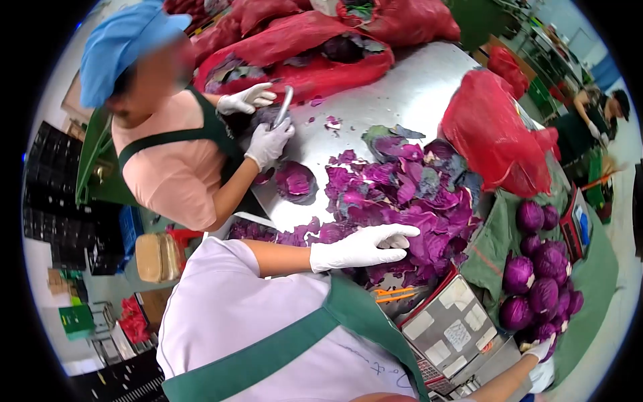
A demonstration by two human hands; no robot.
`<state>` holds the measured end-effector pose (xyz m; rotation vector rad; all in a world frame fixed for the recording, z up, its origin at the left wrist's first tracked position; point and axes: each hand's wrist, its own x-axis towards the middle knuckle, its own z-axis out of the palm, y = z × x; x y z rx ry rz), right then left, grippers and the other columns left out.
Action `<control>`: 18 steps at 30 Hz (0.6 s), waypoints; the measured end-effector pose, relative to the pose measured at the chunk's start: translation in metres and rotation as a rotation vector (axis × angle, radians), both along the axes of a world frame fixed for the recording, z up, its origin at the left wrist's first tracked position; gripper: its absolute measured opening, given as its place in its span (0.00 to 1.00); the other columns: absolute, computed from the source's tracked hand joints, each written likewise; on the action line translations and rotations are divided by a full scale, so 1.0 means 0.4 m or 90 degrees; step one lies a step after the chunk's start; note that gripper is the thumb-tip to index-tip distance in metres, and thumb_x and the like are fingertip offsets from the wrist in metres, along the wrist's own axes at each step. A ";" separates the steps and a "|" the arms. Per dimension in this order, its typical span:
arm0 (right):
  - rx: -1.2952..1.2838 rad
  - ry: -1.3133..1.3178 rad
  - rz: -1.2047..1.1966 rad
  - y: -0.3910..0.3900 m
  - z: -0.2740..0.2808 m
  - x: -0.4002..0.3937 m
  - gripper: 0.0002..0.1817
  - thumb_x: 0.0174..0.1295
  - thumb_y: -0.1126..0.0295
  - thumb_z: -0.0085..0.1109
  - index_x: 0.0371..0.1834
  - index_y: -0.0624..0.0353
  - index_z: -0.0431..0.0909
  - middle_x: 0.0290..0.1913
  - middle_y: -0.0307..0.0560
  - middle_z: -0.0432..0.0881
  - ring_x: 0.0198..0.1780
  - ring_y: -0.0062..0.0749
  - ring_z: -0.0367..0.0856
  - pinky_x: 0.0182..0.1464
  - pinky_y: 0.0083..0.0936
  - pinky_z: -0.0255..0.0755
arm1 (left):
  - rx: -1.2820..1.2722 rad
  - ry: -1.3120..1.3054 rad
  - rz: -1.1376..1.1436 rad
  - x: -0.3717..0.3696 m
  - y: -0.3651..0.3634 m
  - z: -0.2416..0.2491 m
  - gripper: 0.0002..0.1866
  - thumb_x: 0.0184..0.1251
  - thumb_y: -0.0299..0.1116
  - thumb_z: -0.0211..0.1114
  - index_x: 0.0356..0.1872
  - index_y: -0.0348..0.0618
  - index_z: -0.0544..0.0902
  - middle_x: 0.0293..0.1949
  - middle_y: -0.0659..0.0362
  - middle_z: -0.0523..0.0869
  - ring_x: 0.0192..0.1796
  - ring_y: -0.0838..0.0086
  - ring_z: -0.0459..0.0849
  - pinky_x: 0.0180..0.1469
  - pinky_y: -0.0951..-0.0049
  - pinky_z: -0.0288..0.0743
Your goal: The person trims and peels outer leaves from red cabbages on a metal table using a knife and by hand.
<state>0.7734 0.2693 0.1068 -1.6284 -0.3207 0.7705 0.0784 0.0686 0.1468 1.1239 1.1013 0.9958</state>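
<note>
**Left hand [365, 248] open over trimmed leaves; right hand [540, 349] at the red cabbage heads [543, 295]**

Both of the wearer's hands are in white gloves. The left hand is extended palm-down at the near side of a broad pile of loose purple cabbage leaves [429, 218]. Its fingers are unclenched, loosely grouped and slightly bent, with small gaps between some of them; nothing is seen pinched. Whether the fingertips touch the leaves cannot be confirmed.

The right hand reaches to the lower end of the heads, against the lowest visible one. Its fingers are partly hidden and small in the view, so it cannot be told whether they are spread, pressed together or gripping. The heads lie in a heap beyond these fingers, on a green woven sheet [485, 258].

Between the two hands sits a weighing scale [457, 331] with pale labels stuck on its top. An orange-handled tool [395, 295], possibly a cutter, lies just beside the scale, on the wearer's side of the left fingers. Past the left fingertips, beyond the leaves, a red mesh sack [499, 134] rests on the metal table [402, 87].

Behind the left wrist, a trimmed purple cabbage [295, 182] lies near a co-worker [175, 147] in a blue cap. One gloved hand of this person [269, 143] grips a knife [284, 107], blade raised; the other [246, 99] is open with fingers parted.
</note>
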 end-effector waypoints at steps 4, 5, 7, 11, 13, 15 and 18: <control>-0.162 -0.077 0.062 0.031 -0.023 0.093 0.29 0.66 0.42 0.56 0.64 0.45 0.77 0.53 0.47 0.83 0.37 0.36 0.81 0.30 0.32 0.76 | 0.036 0.021 0.019 -0.043 -0.038 -0.011 0.28 0.74 0.33 0.62 0.73 0.50 0.68 0.57 0.55 0.81 0.62 0.71 0.78 0.67 0.66 0.71; -0.160 -0.085 0.065 0.044 -0.006 0.084 0.29 0.66 0.42 0.56 0.64 0.45 0.77 0.53 0.47 0.83 0.37 0.36 0.81 0.30 0.32 0.76 | 0.043 0.004 0.027 -0.054 -0.043 -0.012 0.27 0.74 0.33 0.62 0.73 0.50 0.68 0.57 0.55 0.81 0.62 0.71 0.78 0.67 0.67 0.71; -0.203 -0.126 0.064 0.062 0.058 -0.009 0.26 0.70 0.47 0.53 0.64 0.47 0.77 0.56 0.47 0.81 0.38 0.31 0.78 0.32 0.26 0.74 | 0.041 -0.018 0.042 -0.078 -0.051 -0.006 0.27 0.74 0.32 0.62 0.72 0.46 0.69 0.58 0.55 0.81 0.62 0.71 0.79 0.67 0.67 0.71; 0.106 -0.189 0.108 -0.020 0.249 -0.500 0.24 0.73 0.61 0.46 0.69 0.54 0.74 0.64 0.49 0.78 0.32 0.24 0.74 0.33 0.15 0.67 | 0.073 -0.053 0.066 -0.111 -0.045 -0.017 0.27 0.73 0.30 0.62 0.72 0.44 0.69 0.59 0.53 0.81 0.63 0.70 0.79 0.68 0.66 0.70; 0.120 -0.209 0.208 -0.052 0.296 -0.667 0.23 0.72 0.65 0.46 0.69 0.52 0.74 0.68 0.49 0.76 0.28 0.17 0.68 0.33 0.13 0.65 | 0.094 -0.065 0.061 -0.119 -0.021 -0.006 0.27 0.73 0.29 0.62 0.72 0.44 0.69 0.60 0.53 0.81 0.63 0.69 0.79 0.68 0.66 0.71; 0.166 -0.184 0.312 -0.096 0.317 -0.823 0.23 0.72 0.67 0.46 0.68 0.54 0.75 0.69 0.47 0.76 0.26 0.11 0.65 0.30 0.11 0.63 | 0.127 -0.045 0.047 -0.128 0.023 0.014 0.27 0.72 0.28 0.62 0.72 0.44 0.70 0.61 0.53 0.81 0.64 0.69 0.79 0.68 0.66 0.72; 0.195 -0.146 0.414 -0.145 0.316 -1.027 0.22 0.72 0.70 0.45 0.68 0.58 0.74 0.68 0.46 0.77 0.26 0.10 0.64 0.28 0.12 0.63 | 0.173 -0.048 0.062 -0.147 0.133 0.073 0.27 0.72 0.32 0.63 0.70 0.43 0.71 0.62 0.54 0.80 0.64 0.70 0.79 0.67 0.66 0.72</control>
